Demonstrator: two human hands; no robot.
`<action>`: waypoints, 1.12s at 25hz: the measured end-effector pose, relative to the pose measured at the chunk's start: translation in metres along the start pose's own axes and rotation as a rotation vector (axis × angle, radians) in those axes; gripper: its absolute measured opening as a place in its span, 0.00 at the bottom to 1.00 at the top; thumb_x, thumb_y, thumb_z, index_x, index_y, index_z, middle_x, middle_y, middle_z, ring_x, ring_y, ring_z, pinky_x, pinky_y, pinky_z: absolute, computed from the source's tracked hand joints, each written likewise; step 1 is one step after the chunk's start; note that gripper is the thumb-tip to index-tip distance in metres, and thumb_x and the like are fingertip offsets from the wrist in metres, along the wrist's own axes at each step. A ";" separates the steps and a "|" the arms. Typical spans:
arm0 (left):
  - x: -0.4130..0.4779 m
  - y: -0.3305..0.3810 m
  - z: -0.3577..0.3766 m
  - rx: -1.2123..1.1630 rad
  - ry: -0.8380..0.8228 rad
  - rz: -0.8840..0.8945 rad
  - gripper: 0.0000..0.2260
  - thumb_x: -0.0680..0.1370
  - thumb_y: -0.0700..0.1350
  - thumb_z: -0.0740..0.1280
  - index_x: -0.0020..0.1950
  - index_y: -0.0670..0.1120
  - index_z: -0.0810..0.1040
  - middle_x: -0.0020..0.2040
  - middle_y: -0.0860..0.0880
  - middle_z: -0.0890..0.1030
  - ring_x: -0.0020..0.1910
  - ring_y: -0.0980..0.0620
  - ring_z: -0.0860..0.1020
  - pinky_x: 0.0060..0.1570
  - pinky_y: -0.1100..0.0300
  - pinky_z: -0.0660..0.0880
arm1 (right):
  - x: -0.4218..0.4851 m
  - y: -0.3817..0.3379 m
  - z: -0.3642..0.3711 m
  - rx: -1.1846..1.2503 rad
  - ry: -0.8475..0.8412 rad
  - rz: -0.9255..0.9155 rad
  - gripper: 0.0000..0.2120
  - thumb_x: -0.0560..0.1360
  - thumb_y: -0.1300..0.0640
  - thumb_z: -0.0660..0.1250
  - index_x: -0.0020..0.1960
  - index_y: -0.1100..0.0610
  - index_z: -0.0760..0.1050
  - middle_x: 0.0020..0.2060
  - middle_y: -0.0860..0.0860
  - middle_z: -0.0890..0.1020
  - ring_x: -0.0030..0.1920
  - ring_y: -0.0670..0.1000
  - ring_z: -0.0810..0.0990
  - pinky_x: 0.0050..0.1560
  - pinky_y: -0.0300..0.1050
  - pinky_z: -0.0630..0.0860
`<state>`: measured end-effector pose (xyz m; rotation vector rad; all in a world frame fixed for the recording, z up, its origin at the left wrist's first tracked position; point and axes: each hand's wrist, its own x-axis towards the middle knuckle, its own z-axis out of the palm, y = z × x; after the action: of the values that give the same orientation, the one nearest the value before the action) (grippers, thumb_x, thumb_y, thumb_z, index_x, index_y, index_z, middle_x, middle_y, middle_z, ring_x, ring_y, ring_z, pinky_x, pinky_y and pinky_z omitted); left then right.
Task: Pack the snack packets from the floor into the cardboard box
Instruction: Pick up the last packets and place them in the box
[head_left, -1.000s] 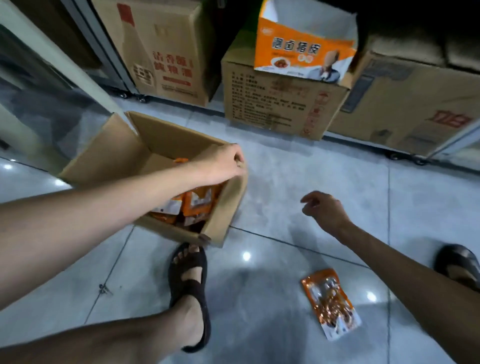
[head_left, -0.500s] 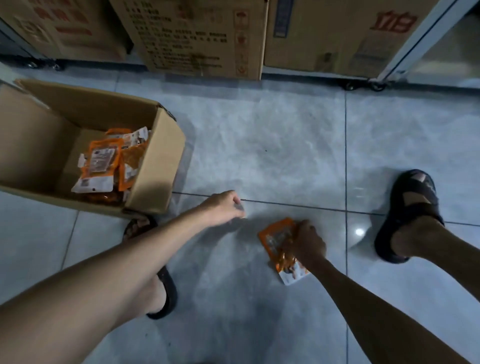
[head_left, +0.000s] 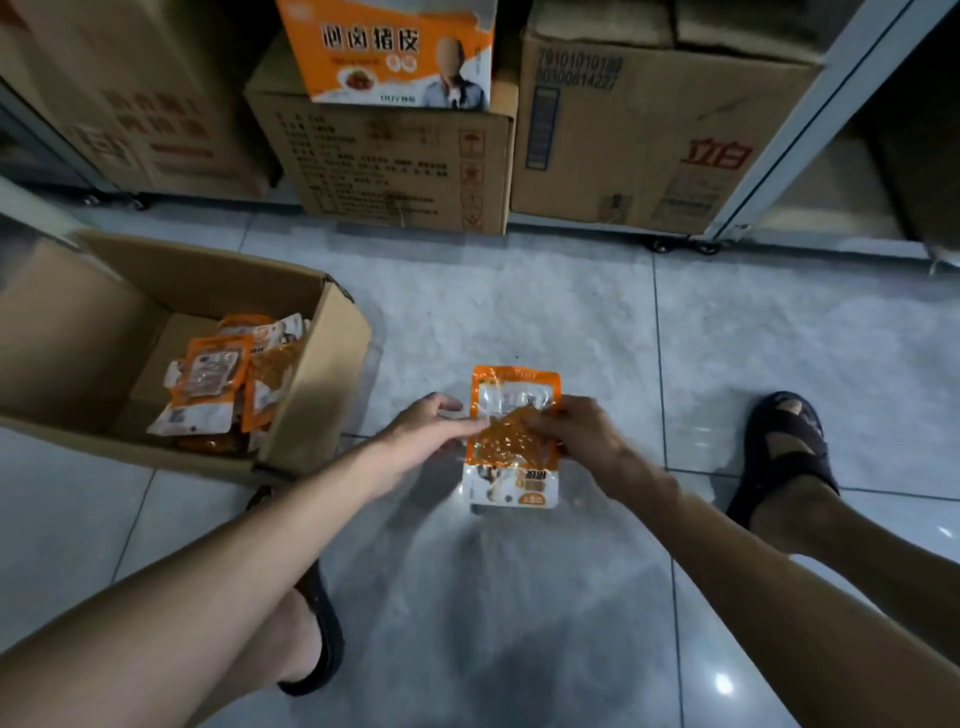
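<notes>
An orange and white snack packet (head_left: 511, 467) is held up above the grey tiled floor in the middle of the view. My right hand (head_left: 576, 428) grips its right edge, and my left hand (head_left: 434, 428) holds its left edge with the fingertips. To the left stands the open cardboard box (head_left: 317, 364), with several orange snack packets (head_left: 218, 384) piled against its right inner wall.
Stacked closed cartons (head_left: 400, 161) line the far side, one topped by an orange printed box (head_left: 395, 52). A metal rack post (head_left: 810, 119) slants at the right. My sandalled feet rest on the floor at the right (head_left: 784, 457) and the lower left (head_left: 322, 639).
My left hand left the box and came across to the packet. My right hand reached down, took the packet off the floor and lifted it; both hands now hold it.
</notes>
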<state>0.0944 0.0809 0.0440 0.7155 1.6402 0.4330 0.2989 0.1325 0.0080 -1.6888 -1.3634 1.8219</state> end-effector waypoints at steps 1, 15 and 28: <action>-0.007 0.009 -0.007 -0.054 -0.003 0.030 0.21 0.73 0.49 0.75 0.64 0.44 0.75 0.56 0.46 0.84 0.54 0.46 0.83 0.61 0.51 0.78 | -0.004 -0.023 0.007 0.092 -0.051 -0.032 0.04 0.74 0.61 0.70 0.47 0.62 0.81 0.36 0.52 0.82 0.35 0.48 0.81 0.36 0.42 0.81; -0.058 -0.003 -0.329 -0.124 0.354 0.119 0.16 0.78 0.38 0.67 0.65 0.46 0.77 0.60 0.45 0.83 0.59 0.46 0.81 0.56 0.51 0.77 | 0.008 -0.173 0.205 0.084 -0.255 -0.134 0.05 0.79 0.60 0.63 0.49 0.61 0.76 0.35 0.54 0.78 0.29 0.50 0.75 0.31 0.38 0.75; 0.052 -0.092 -0.303 0.087 0.453 -0.250 0.22 0.77 0.43 0.71 0.69 0.39 0.72 0.66 0.39 0.77 0.66 0.39 0.75 0.66 0.44 0.72 | 0.054 -0.136 0.226 -0.251 -0.135 -0.168 0.06 0.78 0.61 0.63 0.47 0.58 0.79 0.33 0.50 0.81 0.29 0.46 0.76 0.29 0.30 0.73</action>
<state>-0.2243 0.0811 0.0062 0.4858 2.1564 0.3607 0.0329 0.1461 0.0493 -1.5306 -1.7977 1.7572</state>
